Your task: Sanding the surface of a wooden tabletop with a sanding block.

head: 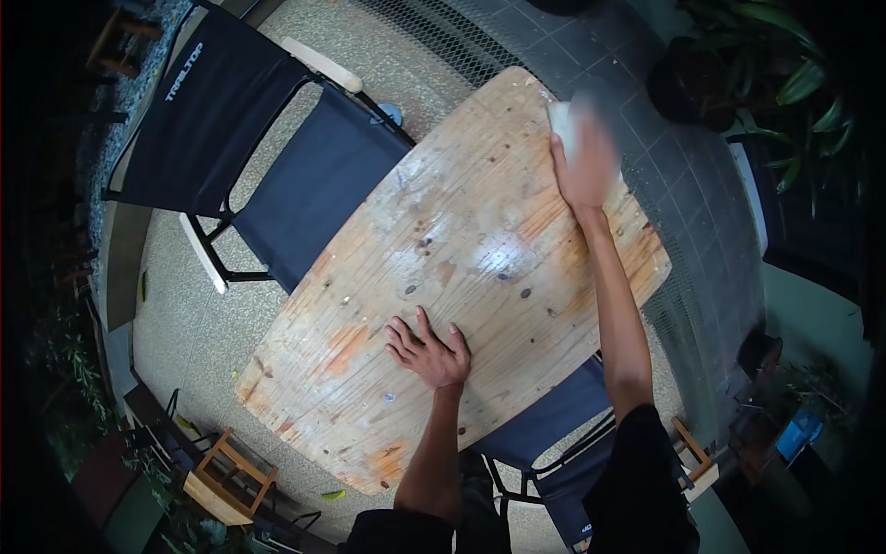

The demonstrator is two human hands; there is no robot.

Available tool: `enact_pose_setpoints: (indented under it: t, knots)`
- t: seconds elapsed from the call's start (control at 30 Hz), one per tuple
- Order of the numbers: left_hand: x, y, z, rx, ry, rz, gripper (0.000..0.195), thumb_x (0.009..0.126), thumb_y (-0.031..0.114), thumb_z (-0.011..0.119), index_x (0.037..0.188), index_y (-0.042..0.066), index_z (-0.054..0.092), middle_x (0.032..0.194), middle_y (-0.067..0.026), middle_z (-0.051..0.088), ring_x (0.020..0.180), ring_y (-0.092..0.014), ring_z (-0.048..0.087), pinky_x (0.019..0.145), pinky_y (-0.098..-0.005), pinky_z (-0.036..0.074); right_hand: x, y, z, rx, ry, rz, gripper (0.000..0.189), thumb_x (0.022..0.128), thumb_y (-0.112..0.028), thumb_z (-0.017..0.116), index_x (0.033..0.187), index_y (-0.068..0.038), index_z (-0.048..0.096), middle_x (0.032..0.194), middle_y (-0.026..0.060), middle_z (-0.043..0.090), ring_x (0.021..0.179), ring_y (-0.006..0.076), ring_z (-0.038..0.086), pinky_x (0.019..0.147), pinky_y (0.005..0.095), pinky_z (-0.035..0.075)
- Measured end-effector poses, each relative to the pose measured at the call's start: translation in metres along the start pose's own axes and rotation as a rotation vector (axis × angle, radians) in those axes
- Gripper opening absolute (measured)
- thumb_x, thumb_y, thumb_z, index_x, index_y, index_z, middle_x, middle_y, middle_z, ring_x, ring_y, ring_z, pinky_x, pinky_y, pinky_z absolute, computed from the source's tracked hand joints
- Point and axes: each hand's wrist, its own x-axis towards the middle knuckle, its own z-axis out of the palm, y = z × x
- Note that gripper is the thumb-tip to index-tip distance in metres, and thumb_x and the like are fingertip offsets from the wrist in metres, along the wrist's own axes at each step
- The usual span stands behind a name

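A worn wooden table [471, 228] with curved long sides lies before me, its top scratched, stained and shiny in patches. My left hand [436, 352] rests on the near part of the tabletop, fingers spread, holding nothing. Stretched out to the far right edge, my right hand [587, 163] presses a white cloth [559, 119] against the wood. The cloth shows at the hand's left side and above it; most of it is hidden under the palm. Blur covers the fingers of that hand.
A dark blue folding chair [318, 173] with pale armrests stands at the table's left side. Another folding chair [554, 415] is at the near side, by my legs. Wooden stools [232, 478], a potted plant [692, 90] and a metal floor grating [457, 34] lie around.
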Motion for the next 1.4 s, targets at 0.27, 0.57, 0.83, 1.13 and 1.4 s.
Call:
enact_pose_setpoints:
  t: [0.27, 0.57, 0.83, 1.13, 1.4]
  knots:
    - [0.0, 0.004, -0.001, -0.04, -0.006, -0.004, 0.069, 0.093, 0.044, 0.055, 0.153, 0.014, 0.039, 0.159, -0.0272, 0.024, 0.149, -0.047, 0.015, 0.118, -0.0632, 0.005, -0.134, 0.143, -0.103, -0.185, -0.027, 0.463, 0.059, 0.1, -0.05, 0.047, 0.144, -0.011, 0.049, 0.14, 0.0167, 0.053, 0.131, 0.0396, 0.045, 0.115, 0.0498, 0.026]
    - [0.001, 0.0, -0.003, 0.003, 0.003, 0.02, 0.069, 0.093, 0.043, 0.055, 0.153, 0.013, 0.038, 0.159, -0.0275, 0.025, 0.149, -0.047, 0.015, 0.118, -0.0627, 0.005, -0.027, 0.015, 0.001, -0.142, 0.162, 0.368, 0.07, 0.092, -0.052, 0.051, 0.146, -0.008, 0.047, 0.15, 0.0177, 0.046, 0.139, 0.0404, 0.035, 0.119, 0.0532, 0.016]
    - [-0.002, 0.003, 0.004, 0.039, 0.004, 0.044, 0.071, 0.094, 0.043, 0.053, 0.155, 0.012, 0.035, 0.159, -0.0281, 0.023, 0.149, -0.047, 0.014, 0.118, -0.0624, 0.005, -0.041, -0.095, 0.027, 0.129, -0.143, -0.362, 0.067, 0.095, -0.051, 0.055, 0.153, -0.021, 0.04, 0.161, 0.0087, 0.032, 0.15, 0.0369, 0.023, 0.123, 0.0519, 0.015]
    - [-0.002, 0.004, 0.004, 0.043, 0.027, 0.054, 0.07, 0.095, 0.044, 0.051, 0.155, 0.012, 0.034, 0.159, -0.0274, 0.023, 0.149, -0.047, 0.014, 0.118, -0.0622, 0.005, -0.293, -0.002, -0.105, 0.112, -0.469, -0.497, 0.066, 0.089, -0.044, 0.065, 0.149, -0.026, 0.047, 0.161, 0.0059, 0.033, 0.149, 0.0356, 0.027, 0.12, 0.054, 0.026]
    - [-0.001, 0.003, 0.005, 0.044, 0.047, 0.05, 0.069, 0.096, 0.045, 0.051, 0.154, 0.013, 0.036, 0.157, -0.0285, 0.025, 0.148, -0.048, 0.015, 0.118, -0.0618, 0.006, -0.166, 0.126, -0.102, -0.077, 0.012, 0.233, 0.065, 0.094, -0.044, 0.06, 0.151, -0.02, 0.043, 0.161, 0.0112, 0.031, 0.149, 0.0452, 0.018, 0.121, 0.0584, 0.012]
